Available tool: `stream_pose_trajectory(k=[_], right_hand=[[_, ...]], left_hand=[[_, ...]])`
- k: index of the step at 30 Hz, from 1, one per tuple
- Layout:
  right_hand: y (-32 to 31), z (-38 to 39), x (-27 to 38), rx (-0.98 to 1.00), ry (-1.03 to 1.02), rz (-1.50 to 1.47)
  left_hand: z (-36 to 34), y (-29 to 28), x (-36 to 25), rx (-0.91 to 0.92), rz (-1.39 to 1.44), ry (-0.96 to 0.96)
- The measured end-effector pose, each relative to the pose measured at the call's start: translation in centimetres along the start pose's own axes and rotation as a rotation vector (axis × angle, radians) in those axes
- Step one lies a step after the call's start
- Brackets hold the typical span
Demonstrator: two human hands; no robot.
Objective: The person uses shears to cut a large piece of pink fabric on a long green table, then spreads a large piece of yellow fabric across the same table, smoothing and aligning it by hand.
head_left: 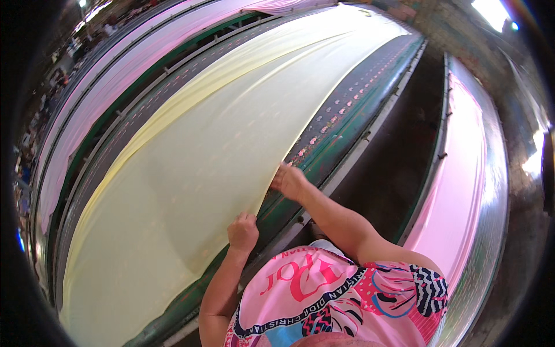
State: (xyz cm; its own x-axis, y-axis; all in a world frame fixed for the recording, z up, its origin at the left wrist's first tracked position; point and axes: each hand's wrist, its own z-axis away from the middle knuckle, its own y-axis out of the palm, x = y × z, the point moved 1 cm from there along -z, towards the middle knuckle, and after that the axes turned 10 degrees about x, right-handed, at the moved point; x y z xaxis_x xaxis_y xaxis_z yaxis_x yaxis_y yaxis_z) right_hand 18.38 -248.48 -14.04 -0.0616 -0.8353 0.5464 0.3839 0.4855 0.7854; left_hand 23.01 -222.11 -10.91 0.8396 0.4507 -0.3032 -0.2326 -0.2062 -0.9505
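Observation:
A long sheet of pale yellow fabric [219, 133] lies spread along a dark printing table [332, 107], with thin folds along its far left side. My left hand [243, 232] is closed on the sheet's near right edge, knuckles up. Farther along that edge, my right hand [290, 181] has its fingers at the cloth border and seems to pinch it. Its fingertips are partly hidden and slightly blurred. Faint pinkish marks show through the thin cloth. Small pink and grey printed spots run along the bare strip of table beside the right hand.
A metal rail [352, 159] with small fittings borders the table's right side. Past a dark aisle [399, 150], another table holds pink fabric [454, 185]. More pink fabric [110, 101] covers a long table on the left. A wall stands at the far right.

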Motion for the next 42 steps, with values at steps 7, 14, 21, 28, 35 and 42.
stream_pose_trajectory(k=[7, 14, 21, 28, 35, 42], right_hand=[[-4.2, -4.5, 12.1, 0.11, -0.088, -0.114], [-8.0, 0.2, 15.9, 0.198, 0.184, 0.472], [-10.5, 3.3, 17.7, -0.004, 0.078, 1.734], [-9.6, 3.6, 17.0, -0.032, 0.143, 1.908], [-8.2, 3.6, 17.3, -0.131, 0.149, 1.939], [-8.5, 3.7, 17.8, -0.09, 0.285, 1.951]], left_hand=[[1.0, 1.2, -1.9, -0.046, -0.179, -0.3], [-1.1, 0.9, -5.2, -0.04, -0.258, -0.442], [-1.8, 0.4, -6.2, 0.039, -0.213, -0.483], [-1.8, -1.4, -6.0, 0.168, -0.183, -0.389], [-3.4, -2.7, -4.4, 0.356, -0.086, -0.273], [-6.8, -3.6, -2.9, 0.737, -0.032, -0.316]])
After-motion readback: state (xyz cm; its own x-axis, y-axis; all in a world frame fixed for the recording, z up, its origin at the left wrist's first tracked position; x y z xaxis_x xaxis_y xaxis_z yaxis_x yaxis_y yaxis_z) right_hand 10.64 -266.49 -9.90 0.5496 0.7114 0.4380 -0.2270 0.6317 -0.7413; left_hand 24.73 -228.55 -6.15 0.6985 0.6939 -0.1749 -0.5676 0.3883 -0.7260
